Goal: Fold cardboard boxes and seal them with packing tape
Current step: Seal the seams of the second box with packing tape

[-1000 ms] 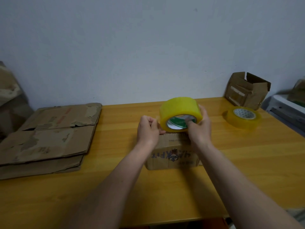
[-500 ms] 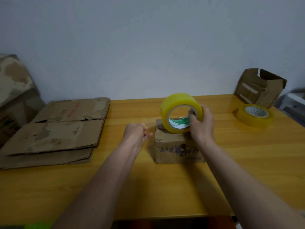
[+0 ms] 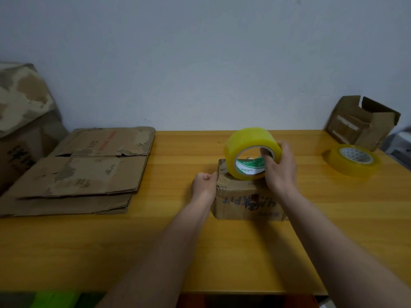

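Taping has begun: the right hand (image 3: 280,172) holds the tape roll (image 3: 250,152) on the box (image 3: 246,196) at mid-counter (image 3: 155,252), the left hand (image 3: 204,185) pinches the tape end at nine o'clock, and pulling comes next.

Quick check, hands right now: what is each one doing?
Left hand: fingers curled, pinching the pulled-out tape end at the small box left edge.
Right hand: grips the tape roll, fingers through its core.

both forearms reaching forward toward the small box (image 3: 246,197). left hand (image 3: 204,183) fisted at its left top edge, pinching something thin. right hand (image 3: 280,168) gripping the tape roll (image 3: 249,152) above it, fingers through the core.
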A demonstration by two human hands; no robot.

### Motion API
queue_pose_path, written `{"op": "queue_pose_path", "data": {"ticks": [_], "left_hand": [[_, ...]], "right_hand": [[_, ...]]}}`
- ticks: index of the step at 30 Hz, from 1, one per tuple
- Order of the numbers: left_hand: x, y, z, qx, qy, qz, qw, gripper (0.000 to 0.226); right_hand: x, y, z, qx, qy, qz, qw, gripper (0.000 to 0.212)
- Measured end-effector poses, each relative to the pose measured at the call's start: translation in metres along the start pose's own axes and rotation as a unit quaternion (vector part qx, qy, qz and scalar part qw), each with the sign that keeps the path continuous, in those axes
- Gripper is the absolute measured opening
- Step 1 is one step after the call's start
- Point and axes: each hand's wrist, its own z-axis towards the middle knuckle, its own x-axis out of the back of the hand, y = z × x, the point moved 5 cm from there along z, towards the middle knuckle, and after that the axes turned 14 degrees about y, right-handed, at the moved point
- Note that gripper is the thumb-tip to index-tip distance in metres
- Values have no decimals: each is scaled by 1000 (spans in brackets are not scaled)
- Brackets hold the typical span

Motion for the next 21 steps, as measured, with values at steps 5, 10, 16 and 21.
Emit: {"op": "queue_pose_path", "data": {"ticks": [5, 10, 16, 21], "left_hand": [[13, 2, 2, -63, 24, 100, 993, 68], [-1, 28, -37, -294, -191, 9, 936, 71], [-11, 33, -21, -396, -160, 350, 834, 117], [-9, 38, -27, -398, -141, 450, 787, 103]], "right_hand": [[1, 4, 3, -10, 1, -6, 1000, 17], [1, 9, 4, -39, -10, -6, 999, 18], [-3, 11, 7, -44, -43, -19, 998, 18], [4, -2, 14, 20, -73, -50, 996, 19]]}}
